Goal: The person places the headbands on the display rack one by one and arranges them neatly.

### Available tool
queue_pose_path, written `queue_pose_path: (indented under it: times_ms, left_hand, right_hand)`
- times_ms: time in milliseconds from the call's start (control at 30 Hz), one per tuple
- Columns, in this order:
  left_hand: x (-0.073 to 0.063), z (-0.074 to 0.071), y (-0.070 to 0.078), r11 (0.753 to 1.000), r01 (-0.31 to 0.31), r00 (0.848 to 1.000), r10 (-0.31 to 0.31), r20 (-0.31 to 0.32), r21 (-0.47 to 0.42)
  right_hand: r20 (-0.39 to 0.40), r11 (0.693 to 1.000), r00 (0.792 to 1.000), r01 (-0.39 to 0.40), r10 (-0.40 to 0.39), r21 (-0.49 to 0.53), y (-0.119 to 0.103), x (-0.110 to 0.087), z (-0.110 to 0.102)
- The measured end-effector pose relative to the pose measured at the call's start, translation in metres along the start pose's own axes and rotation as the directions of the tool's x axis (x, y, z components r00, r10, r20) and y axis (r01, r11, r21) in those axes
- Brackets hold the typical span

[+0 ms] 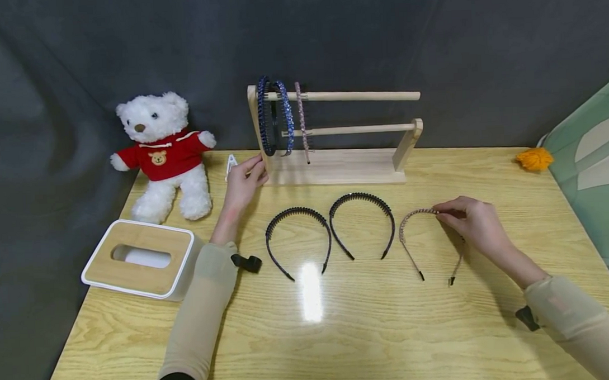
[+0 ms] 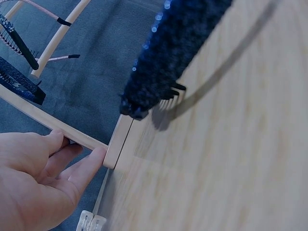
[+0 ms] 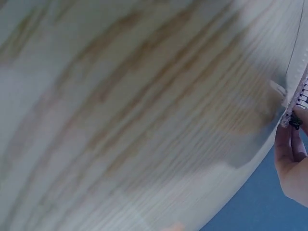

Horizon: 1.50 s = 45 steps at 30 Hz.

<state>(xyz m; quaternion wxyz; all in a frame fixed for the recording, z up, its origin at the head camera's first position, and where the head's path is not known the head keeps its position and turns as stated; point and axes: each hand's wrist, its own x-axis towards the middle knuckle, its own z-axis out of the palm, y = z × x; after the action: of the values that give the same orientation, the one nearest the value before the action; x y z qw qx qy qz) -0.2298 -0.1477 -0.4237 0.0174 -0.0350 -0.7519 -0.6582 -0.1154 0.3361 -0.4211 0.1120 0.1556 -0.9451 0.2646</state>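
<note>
A wooden headband rack (image 1: 344, 169) stands at the back of the table. My left hand (image 1: 242, 182) grips the foot of its left end post; in the left wrist view the thumb and fingers (image 2: 86, 168) lie along the wood. On the rack's upper bar hang a dark blue headband (image 1: 263, 116), a glittery blue headband (image 1: 287, 115) and a pink headband (image 1: 301, 117). At the right, my right hand (image 1: 474, 223) pinches the top of another pink headband (image 1: 405, 231), whose ends point toward me. Two dark toothed headbands, one left (image 1: 297, 211) and one right (image 1: 361, 196), lie between my hands.
A white teddy bear in a red sweater (image 1: 165, 164) sits back left, behind a tissue box with a wooden lid (image 1: 146, 276). A white clip (image 1: 231, 163) is by my left hand. An orange fuzzy item (image 1: 535, 159) lies at the far right corner.
</note>
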Motion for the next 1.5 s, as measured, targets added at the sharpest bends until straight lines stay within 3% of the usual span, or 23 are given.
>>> queue_pose_path:
  times_ms: [633,900,1200,1500]
  left_hand:
    - [-0.003,-0.002,-0.001,1.0,0.002,1.0,-0.002,0.006,0.005]
    - [-0.003,-0.001,-0.002,1.0,0.005,1.0,-0.005,0.005,-0.012]
    - [-0.002,-0.001,-0.001,1.0,0.011,1.0,-0.011,0.009,-0.001]
    - [-0.002,0.0,0.0,1.0,0.01,1.0,-0.01,0.008,-0.001]
  right_hand:
    - [-0.072,1.0,0.997,0.001,-0.002,-0.018,-0.005,-0.001,-0.006]
    - [-0.103,0.999,0.994,-0.031,0.033,0.018,-0.006,-0.004,-0.011]
    - [-0.258,1.0,0.966,-0.008,0.013,0.02,-0.013,-0.003,-0.024]
    - [-0.32,0.997,0.946,-0.042,0.06,0.064,-0.019,0.0,-0.034]
